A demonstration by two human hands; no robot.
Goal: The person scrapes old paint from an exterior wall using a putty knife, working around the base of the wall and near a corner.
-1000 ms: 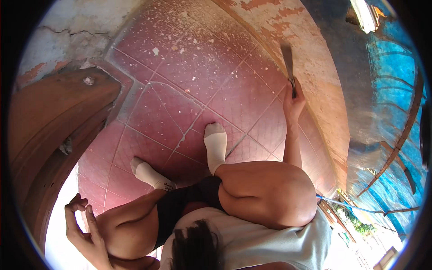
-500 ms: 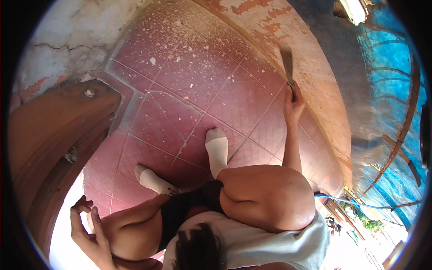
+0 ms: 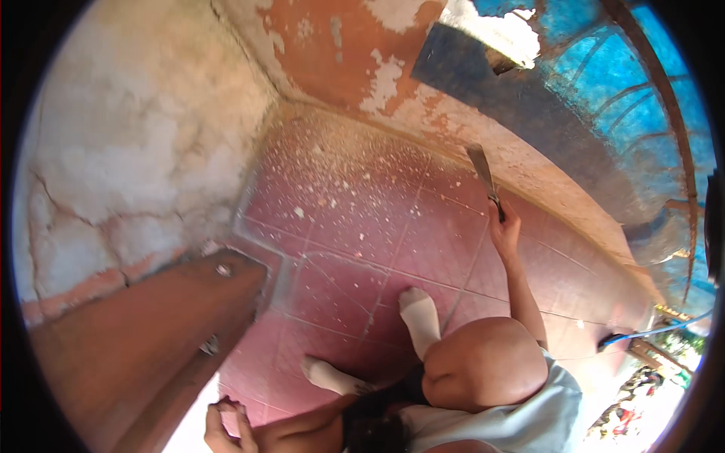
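My right hand (image 3: 504,232) is stretched forward and closed around the dark handle of a flat metal scraper (image 3: 482,172). Its blade points up along the base of the peeling orange wall (image 3: 355,53), where wall meets floor. My left hand (image 3: 226,426) hangs low at the bottom left beside my knee, fingers loosely curled, holding nothing. I am crouched, with both feet in white socks (image 3: 419,317) on the red tiled floor (image 3: 355,226).
Pale paint flakes litter the red tiles near the wall corner. A cracked whitish wall (image 3: 128,158) rises on the left. A brown wooden door edge (image 3: 143,340) stands at the lower left. A blue metal gate (image 3: 634,113) is at the right, with a blue hose (image 3: 657,331) beneath it.
The view has tilted up toward the wall corner. My right hand still holds the scraper against the wall base. My left hand has dropped lower in view.
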